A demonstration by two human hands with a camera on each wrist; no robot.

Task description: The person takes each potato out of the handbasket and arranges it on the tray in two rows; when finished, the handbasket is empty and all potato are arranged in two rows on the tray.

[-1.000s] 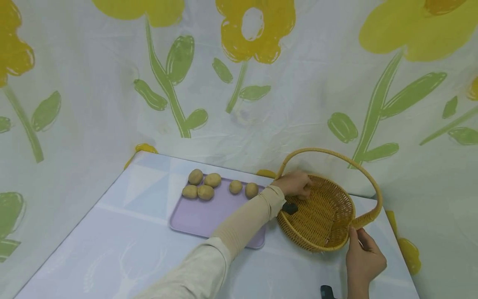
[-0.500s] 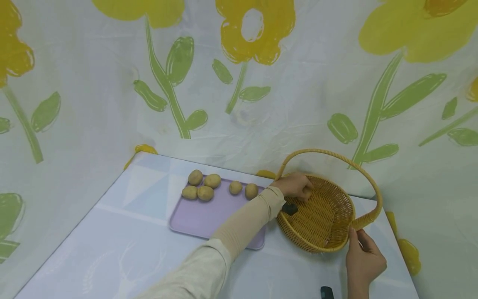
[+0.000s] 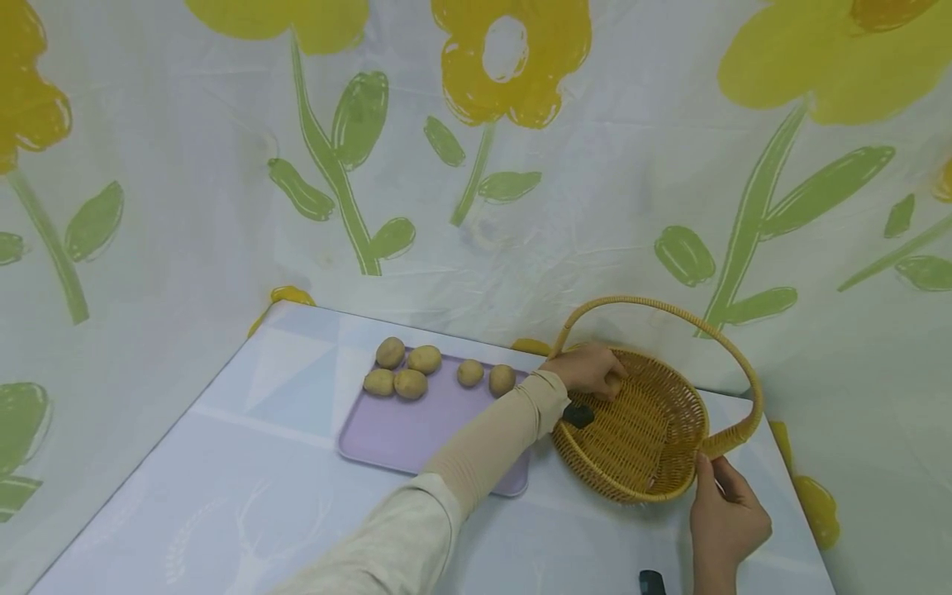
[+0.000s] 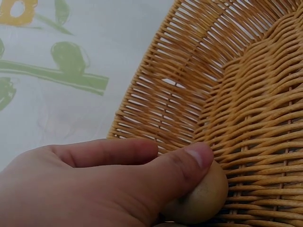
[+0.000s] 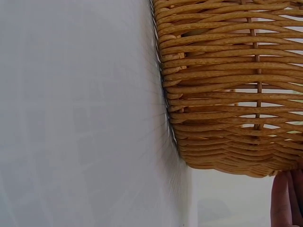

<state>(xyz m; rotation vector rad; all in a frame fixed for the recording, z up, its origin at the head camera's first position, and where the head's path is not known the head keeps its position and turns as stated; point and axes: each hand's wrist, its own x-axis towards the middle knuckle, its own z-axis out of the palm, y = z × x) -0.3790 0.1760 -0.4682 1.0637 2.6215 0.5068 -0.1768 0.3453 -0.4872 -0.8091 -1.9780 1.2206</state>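
A potato [image 4: 208, 196] sits low inside the brown wicker basket [image 3: 640, 463], against its woven floor. My left hand [image 3: 587, 369] reaches over the basket's left rim and grips this potato, thumb on top; most of it is hidden under the hand in the head view. My right hand [image 3: 729, 516] pinches the basket's rim at the near right, by the foot of the tall arched handle [image 3: 732, 351]. Its fingers [image 5: 282, 201] show at the wicker's edge in the right wrist view. The basket stands upright on the table.
A lilac tray [image 3: 387, 434] lies left of the basket, partly covered by my left forearm. Several potatoes [image 3: 411, 384] rest along its far side. The pale patterned table [image 3: 186, 512] ends at a wall cloth [image 3: 580, 198] with printed flowers.
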